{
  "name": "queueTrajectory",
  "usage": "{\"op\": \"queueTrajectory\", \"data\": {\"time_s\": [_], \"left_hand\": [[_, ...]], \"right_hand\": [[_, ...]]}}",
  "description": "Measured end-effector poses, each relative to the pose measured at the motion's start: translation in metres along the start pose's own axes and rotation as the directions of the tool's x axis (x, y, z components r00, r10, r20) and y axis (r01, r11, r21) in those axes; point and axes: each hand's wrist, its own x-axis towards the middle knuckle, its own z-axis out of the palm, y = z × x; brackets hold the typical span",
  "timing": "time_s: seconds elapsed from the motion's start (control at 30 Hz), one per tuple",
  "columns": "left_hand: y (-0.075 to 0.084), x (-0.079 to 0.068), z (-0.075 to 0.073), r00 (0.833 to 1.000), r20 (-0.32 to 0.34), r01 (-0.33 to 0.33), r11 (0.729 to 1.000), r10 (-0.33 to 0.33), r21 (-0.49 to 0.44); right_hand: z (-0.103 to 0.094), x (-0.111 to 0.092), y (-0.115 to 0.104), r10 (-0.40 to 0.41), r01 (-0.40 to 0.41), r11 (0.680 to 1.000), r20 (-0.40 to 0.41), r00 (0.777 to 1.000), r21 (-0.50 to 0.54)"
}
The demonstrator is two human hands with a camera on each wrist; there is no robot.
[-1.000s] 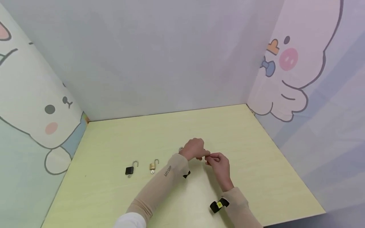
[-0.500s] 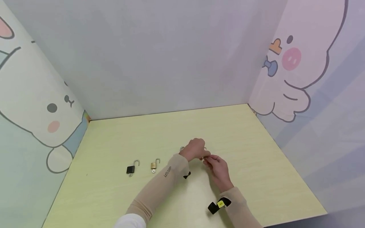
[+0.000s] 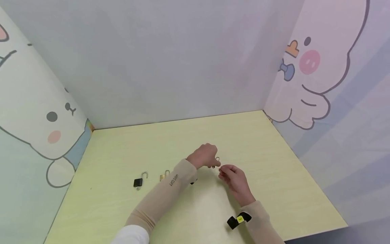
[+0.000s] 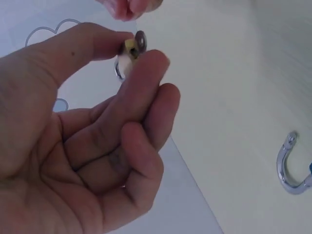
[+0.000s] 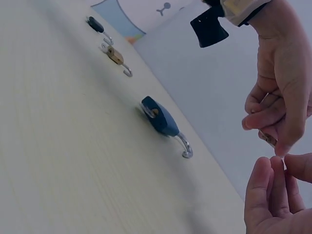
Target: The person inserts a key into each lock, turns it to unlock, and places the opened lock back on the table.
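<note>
My left hand [image 3: 203, 156] pinches a small brass padlock [image 4: 129, 52] between thumb and index finger, its other fingers curled below. A round-headed key [image 4: 141, 41] sticks out of the padlock, and the shackle shows past the fingers in the head view. Just to the right, my right hand [image 3: 236, 181] is held with thumb and fingertips close together, a small gap from the padlock; nothing shows between them. In the right wrist view a blue padlock [image 5: 163, 119] lies on the table with its shackle open; the left forearm hides it in the head view.
Toward the left of the table [image 3: 122, 149] lie a black padlock [image 3: 138, 182] and another brass padlock [image 5: 115, 55], both with open shackles and keys. The left sleeve partly covers that brass one in the head view. Cartoon-printed cloth walls [image 3: 182, 67] surround the back and sides.
The hands, touching at the fingertips earlier, have come apart. My left hand has moved slightly left with the padlock, and its forearm now covers the blue padlock and part of the other brass one.
</note>
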Motion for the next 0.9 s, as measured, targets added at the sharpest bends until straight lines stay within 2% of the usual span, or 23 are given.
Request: {"op": "queueTrajectory", "data": {"time_s": [0.13, 0.23, 0.33, 0.43, 0.6, 0.77, 0.9], "left_hand": [[-0.001, 0.0, -0.009, 0.995, 0.057, -0.091, 0.989, 0.085, 0.119], [0.0, 0.001, -0.014, 0.98, 0.113, -0.185, 0.961, 0.165, 0.206], [0.003, 0.0, -0.016, 0.965, 0.137, -0.255, 0.927, 0.224, 0.275], [0.006, 0.0, -0.018, 0.958, 0.138, -0.284, 0.905, 0.252, 0.317], [0.007, -0.001, -0.019, 0.95, 0.157, -0.307, 0.89, 0.269, 0.338], [0.008, -0.003, -0.019, 0.937, 0.161, -0.347, 0.879, 0.31, 0.327], [0.008, -0.003, -0.018, 0.929, 0.153, -0.37, 0.869, 0.338, 0.328]], "right_hand": [[-0.005, -0.001, -0.005, -0.015, 0.015, 1.0, -0.008, 1.0, -0.025], [-0.009, -0.002, -0.009, -0.041, 0.042, 0.997, 0.012, 0.999, -0.072], [-0.012, -0.002, -0.013, -0.099, 0.107, 0.98, 0.056, 0.994, -0.169], [-0.015, -0.002, -0.019, -0.169, 0.194, 0.941, 0.112, 0.979, -0.277], [-0.015, -0.003, -0.03, -0.232, 0.298, 0.868, 0.206, 0.951, -0.397], [-0.016, -0.002, -0.036, -0.23, 0.323, 0.828, 0.248, 0.941, -0.459], [-0.018, 0.0, -0.038, -0.224, 0.326, 0.81, 0.257, 0.94, -0.487]]}}
